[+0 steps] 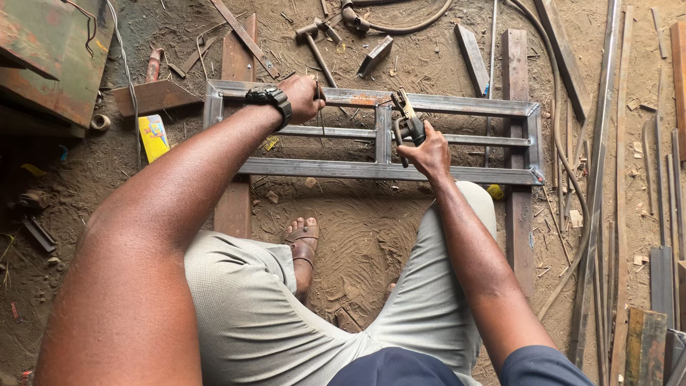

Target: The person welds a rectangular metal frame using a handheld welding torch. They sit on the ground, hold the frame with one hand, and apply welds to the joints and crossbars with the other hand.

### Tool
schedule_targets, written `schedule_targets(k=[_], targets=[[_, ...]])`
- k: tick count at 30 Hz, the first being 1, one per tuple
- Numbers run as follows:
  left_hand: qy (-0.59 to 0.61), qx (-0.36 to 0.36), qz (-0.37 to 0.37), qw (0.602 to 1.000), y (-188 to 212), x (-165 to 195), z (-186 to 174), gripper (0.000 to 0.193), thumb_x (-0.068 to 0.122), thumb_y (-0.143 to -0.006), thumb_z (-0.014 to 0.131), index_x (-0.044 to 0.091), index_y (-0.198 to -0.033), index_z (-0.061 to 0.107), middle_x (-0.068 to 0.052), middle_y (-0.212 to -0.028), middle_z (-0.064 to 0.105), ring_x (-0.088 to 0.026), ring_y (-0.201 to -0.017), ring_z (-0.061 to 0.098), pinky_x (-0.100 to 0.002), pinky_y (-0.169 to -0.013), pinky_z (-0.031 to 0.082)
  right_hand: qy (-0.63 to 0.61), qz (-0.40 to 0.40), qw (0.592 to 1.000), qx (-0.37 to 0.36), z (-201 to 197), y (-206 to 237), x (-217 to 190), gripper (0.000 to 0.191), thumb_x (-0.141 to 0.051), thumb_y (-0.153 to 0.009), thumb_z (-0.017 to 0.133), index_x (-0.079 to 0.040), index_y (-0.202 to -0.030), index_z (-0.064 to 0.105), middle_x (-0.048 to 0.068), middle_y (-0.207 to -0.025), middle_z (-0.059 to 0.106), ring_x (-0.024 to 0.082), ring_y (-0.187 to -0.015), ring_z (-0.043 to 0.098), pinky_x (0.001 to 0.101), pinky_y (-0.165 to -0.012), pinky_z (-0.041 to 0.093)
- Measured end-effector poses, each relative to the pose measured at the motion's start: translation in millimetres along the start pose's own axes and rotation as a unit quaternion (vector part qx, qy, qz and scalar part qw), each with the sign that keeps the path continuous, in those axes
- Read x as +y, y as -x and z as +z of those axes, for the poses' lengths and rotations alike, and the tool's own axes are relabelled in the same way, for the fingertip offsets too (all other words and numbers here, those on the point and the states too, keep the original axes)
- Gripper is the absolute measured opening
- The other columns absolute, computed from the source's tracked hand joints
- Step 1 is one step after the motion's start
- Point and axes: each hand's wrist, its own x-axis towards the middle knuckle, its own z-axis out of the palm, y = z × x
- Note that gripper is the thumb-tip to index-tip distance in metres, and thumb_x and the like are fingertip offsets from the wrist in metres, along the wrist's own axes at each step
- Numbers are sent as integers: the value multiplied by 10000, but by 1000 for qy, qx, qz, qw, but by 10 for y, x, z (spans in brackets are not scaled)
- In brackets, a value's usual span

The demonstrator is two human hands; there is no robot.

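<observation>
L hand [301, 96] grip closed on top rail of grey rectangular steel frame [371, 170], steadying it. R hand [431, 154] grip wrapped tight round welding electrode holder [407, 123], tip just beyond, by centre upright.

A rough welding workshop — dirt floor [357, 236], open ground. Strewn with steel offcuts [661, 179], a hammer [314, 44], hoses [400, 25] — a welded steel frame [371, 169] laid out.
</observation>
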Motion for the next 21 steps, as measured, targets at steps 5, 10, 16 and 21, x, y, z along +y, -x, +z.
schedule_targets(k=[5, 10, 16, 21], targets=[[-11, -9, -15, 1000, -3, 29, -3, 226, 308, -1003, 665, 153, -1146, 747, -76, -1044, 743, -210, -931, 697, -418, -824, 575, -3, -11, 1000, 14, 0, -2, -6, 999, -450, -710, 849, 48, -1481, 455, 162, -1042, 602, 269, -969, 623, 442, -734, 605], [-18, 2, -1, 1000, 27, 14, -27, 232, 297, -990, 673, 160, -1160, 754, -103, -1050, 731, -238, -935, 691, -429, -838, 560, 0, -4, 1000, -2, -22, 18, -9, 953, -442, -715, 843, 26, -1468, 495, 164, -1073, 604, 271, -996, 629, 445, -773, 606], [-9, -6, -18, 1000, 27, 25, -26, 241, 332, -998, 667, 165, -1149, 754, -98, -1074, 746, -236, -954, 702, -433, -841, 565, 5, -7, 1000, 5, -15, 5, -1, 987, -445, -704, 841, 30, -1487, 471, 180, -1094, 605, 293, -1027, 627, 465, -805, 599], [-14, -3, -3, 1000, 16, 9, -9, 211, 318, -993, 660, 205, -1140, 761, -90, -1081, 751, -246, -966, 705, -440, -868, 561, 7, -1, 1000, 3, -16, 3, -5, 1023, -456, -692, 834, 31, -1504, 445, 184, -1098, 602, 300, -1022, 631, 477, -806, 599]])
